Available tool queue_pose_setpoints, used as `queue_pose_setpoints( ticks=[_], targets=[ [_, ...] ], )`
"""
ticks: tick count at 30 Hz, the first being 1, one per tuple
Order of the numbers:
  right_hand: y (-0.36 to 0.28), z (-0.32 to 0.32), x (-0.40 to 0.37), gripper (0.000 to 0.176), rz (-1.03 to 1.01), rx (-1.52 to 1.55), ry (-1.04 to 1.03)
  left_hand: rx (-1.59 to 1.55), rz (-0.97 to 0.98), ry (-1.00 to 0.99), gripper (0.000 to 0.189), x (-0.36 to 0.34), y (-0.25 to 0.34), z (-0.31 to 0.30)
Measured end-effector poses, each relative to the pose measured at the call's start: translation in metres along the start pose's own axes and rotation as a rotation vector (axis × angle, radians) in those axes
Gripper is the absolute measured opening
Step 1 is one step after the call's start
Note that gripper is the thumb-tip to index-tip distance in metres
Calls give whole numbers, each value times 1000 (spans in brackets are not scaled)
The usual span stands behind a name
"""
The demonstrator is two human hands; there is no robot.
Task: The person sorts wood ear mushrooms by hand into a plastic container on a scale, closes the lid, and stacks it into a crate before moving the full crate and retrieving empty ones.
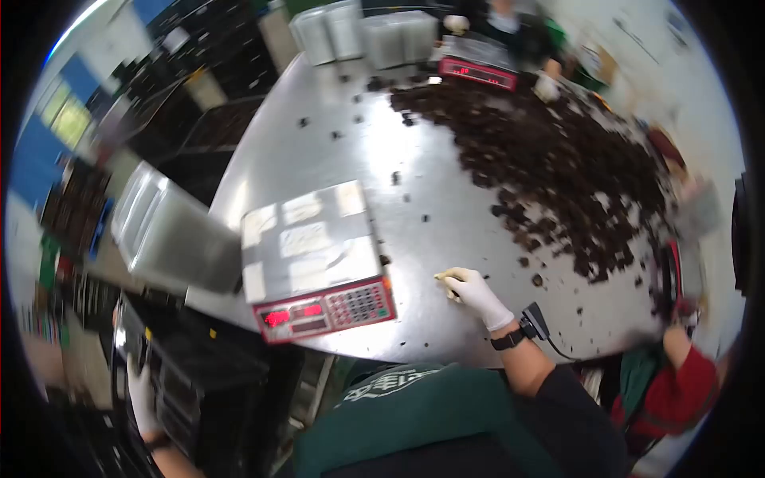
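My left hand, in a white glove, is low on the left beside a black crate. Its fingers are stretched out and apart near the crate's rim. My right hand, also gloved, hovers over or rests on the steel table. Its fingers point left and are loosely bent, with the thumb apart and yellowish fingertips; I see nothing held. Between the hands stands a red-framed digital scale with a bare, paper-patched platform and lit red digits. A stack of clear plastic tubs leans beside the scale.
Dark brown, clumpy pieces lie heaped across the table's right side, with stray bits around. A second red scale and more clear tubs stand at the far end. Co-workers' gloved hand and red sleeve appear at the edges.
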State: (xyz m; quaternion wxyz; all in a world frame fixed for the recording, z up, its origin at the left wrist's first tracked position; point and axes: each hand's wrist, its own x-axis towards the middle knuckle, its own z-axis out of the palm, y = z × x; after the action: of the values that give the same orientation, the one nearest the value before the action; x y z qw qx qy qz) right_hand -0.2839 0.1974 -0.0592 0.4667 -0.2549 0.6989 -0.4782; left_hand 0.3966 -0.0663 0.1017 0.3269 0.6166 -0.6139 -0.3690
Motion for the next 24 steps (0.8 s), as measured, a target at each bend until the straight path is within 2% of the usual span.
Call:
queue_pose_setpoints(
  ticks=[2, 3, 5, 7, 8, 9, 11, 13, 14, 15, 16, 18, 19, 21, 22, 23, 24],
  targets=[
    [5, -14, -10, 25, 30, -56, 130, -39, -148, -5, 62, 12, -18, -17],
    [18, -22, -11, 26, -19, -133, 227, 21, -38, 20, 63, 26, -55, -41],
    [43, -44, -3, 28, -143, -327, 371, 403, 32, 201, 64, -23, 27, 9],
    [35, -75, 2, 33, -222, -495, 557, 442, 192, 279, 65, -51, 25, 9],
    [31, -91, 6, 35, -266, -568, 646, 289, 267, 334, 66, -68, 19, 16],
    [21, -108, 10, 43, -324, -755, 697, 279, 221, 369, 65, -102, 49, 40],
    [9, -123, 22, 40, -614, -1093, 916, 449, 354, 465, 59, -151, 51, 56],
    [-12, -115, 25, 35, -663, -910, 743, 775, 368, 496, 55, -221, 127, 103],
    [-22, -107, 25, 33, -680, -823, 652, 848, 377, 525, 54, -244, 133, 111],
    [-28, -88, 24, 23, -754, -743, 574, 891, 364, 571, 53, -265, 130, 117],
    [-41, -58, 12, 16, -646, -505, 435, 772, 304, 606, 52, -286, 127, 124],
    [-37, 0, -2, 12, -702, -581, 243, 621, 208, 687, 51, -322, 105, 134],
    [-42, 32, -23, 10, -605, -534, 57, 591, 168, 729, 50, -339, 88, 137],
    [-31, 86, -55, 11, -604, -468, -351, 598, 66, 773, 48, -367, 62, 148],
    [-24, 110, -72, 13, -776, -607, -516, 618, 70, 761, 47, -380, 47, 153],
    [-6, 133, -80, 16, -889, -582, -680, 640, 64, 751, 46, -391, 32, 157],
    [14, 157, -86, 16, -1107, -596, -795, 675, 71, 708, 43, -399, 20, 161]
  ],
)
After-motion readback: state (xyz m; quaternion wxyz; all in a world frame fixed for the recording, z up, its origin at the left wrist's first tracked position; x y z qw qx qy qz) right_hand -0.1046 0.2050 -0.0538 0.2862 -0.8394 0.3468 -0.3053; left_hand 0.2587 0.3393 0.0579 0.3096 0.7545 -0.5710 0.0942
